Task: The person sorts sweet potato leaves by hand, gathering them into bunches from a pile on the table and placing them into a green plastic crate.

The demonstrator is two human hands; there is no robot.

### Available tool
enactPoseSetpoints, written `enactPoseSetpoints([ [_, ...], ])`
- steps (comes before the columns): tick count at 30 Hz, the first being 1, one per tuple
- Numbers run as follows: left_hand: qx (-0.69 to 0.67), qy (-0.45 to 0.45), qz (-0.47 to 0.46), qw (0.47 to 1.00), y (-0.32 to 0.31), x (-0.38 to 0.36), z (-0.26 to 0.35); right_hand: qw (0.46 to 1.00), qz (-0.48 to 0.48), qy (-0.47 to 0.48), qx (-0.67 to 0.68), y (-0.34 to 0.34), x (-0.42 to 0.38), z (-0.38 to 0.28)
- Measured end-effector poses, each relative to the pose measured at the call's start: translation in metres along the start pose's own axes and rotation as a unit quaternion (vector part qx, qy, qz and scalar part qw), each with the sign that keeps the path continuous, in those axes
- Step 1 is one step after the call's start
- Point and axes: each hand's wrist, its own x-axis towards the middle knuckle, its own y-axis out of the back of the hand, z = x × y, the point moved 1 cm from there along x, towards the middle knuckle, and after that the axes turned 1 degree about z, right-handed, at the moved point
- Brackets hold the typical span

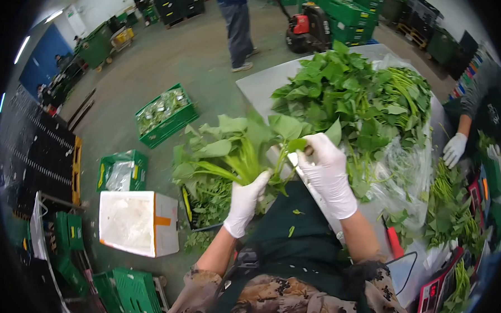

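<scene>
My left hand (245, 204), in a white glove, is wrapped round the lower stems of a bunch of leafy greens (242, 156), whose broad leaves fan out above the fist. To its right, my gloved right hand (328, 174) pinches a leafy sprig (287, 128) between thumb and fingers, close beside the bunch. Just beyond the right hand, a large heap of the same greens (332, 87) covers the metal table (268, 82). Below the left hand is a dark crate of cut greens (209, 202), partly hidden by the bunch. Small leaf scraps (297, 212) lie on my dark apron (300, 237).
Clear plastic wrap (403, 169) and a red-framed digital scale (437, 290) are on the right. A co-worker's gloved hand (455, 150) rests near more greens. Left on the floor stand a foam box (127, 221) and green crates (173, 122). Someone's legs (236, 30) show beyond.
</scene>
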Motion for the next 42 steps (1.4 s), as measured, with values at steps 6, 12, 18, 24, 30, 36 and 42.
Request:
enactPoseSetpoints([
  [6, 0.015, 0.002, 0.005, 1.0, -0.006, -0.005, 0.005, 0.987, 0.076, 0.068, -0.124, 0.0, 0.001, 0.009],
  [12, -0.083, 0.036, 0.026, 0.996, 0.006, 0.005, 0.001, 0.984, 0.138, -0.091, 0.059, 0.035, 0.005, 0.0],
  [18, -0.232, 0.022, 0.073, 0.97, 0.029, 0.026, -0.003, 0.981, -0.178, -0.045, -0.056, 0.006, -0.023, -0.008],
  [24, -0.209, 0.025, 0.036, 0.977, 0.014, 0.016, 0.006, 0.99, -0.118, 0.074, -0.026, -0.018, -0.019, -0.034],
  [30, -0.162, 0.007, 0.005, 0.987, -0.003, 0.004, 0.011, 0.995, -0.094, 0.003, 0.019, -0.031, -0.02, -0.024],
  [36, -0.212, 0.034, 0.036, 0.976, 0.011, 0.018, 0.01, 0.912, -0.153, -0.119, 0.362, -0.022, -0.029, -0.012],
  [42, -0.215, 0.035, 0.068, 0.974, 0.016, 0.022, 0.015, 0.942, -0.233, 0.04, 0.239, -0.018, -0.033, -0.007],
])
